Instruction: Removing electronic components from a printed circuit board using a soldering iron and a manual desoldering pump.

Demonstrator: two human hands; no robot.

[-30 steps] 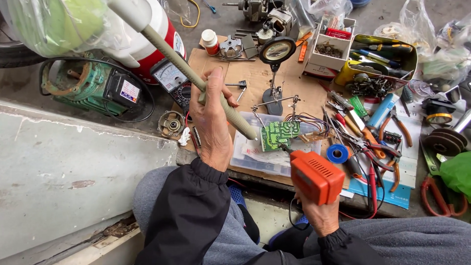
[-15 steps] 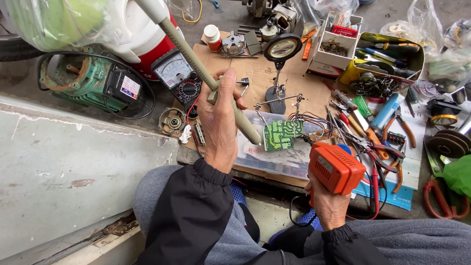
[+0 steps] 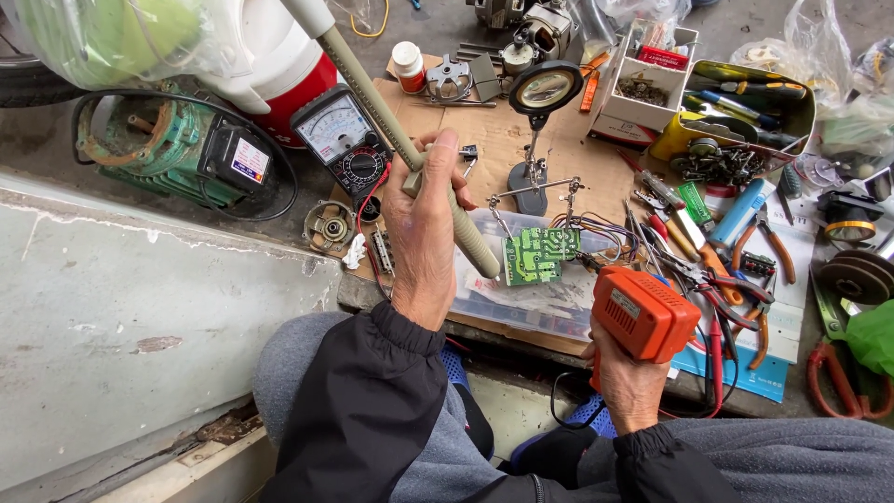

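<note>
Tube [image 3: 410,154] inside left hand [image 3: 424,228] grip.

Glossy orange plastic tool [image 3: 643,312], matt beige plastic tube [image 3: 391,121], brown cardboard sheet [image 3: 494,140]

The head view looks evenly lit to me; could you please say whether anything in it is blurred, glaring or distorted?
Head view: soft daylight with faint shadows, and the left hand, right hand and green circuit board are sharp. Head view: the white jug is bright without hard glare; the wide lens bends the edges, slanting the concrete ledge.
</note>
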